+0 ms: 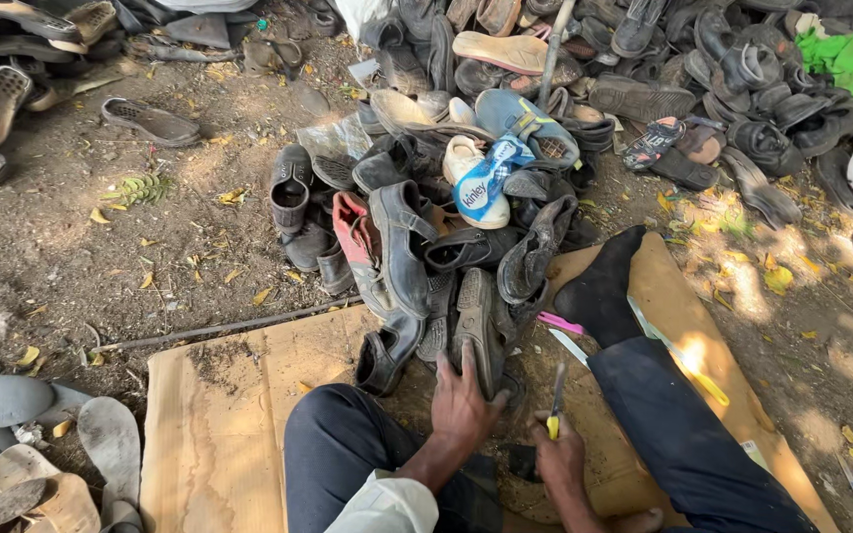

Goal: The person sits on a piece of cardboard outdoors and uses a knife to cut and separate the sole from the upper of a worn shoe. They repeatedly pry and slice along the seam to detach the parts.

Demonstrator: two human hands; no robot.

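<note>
Seated on cardboard [219,424], the person presses the left hand [463,403] flat, fingers spread, on an upturned shoe [476,331] while the right hand [558,456] grips a knife [555,403], seemingly about to cut its sole.

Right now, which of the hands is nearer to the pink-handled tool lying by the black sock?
Right. The right hand, gripping a yellow-handled knife, sits just below the pink-handled tool. The left hand rests on a dark shoe sole, farther to the left.
</note>
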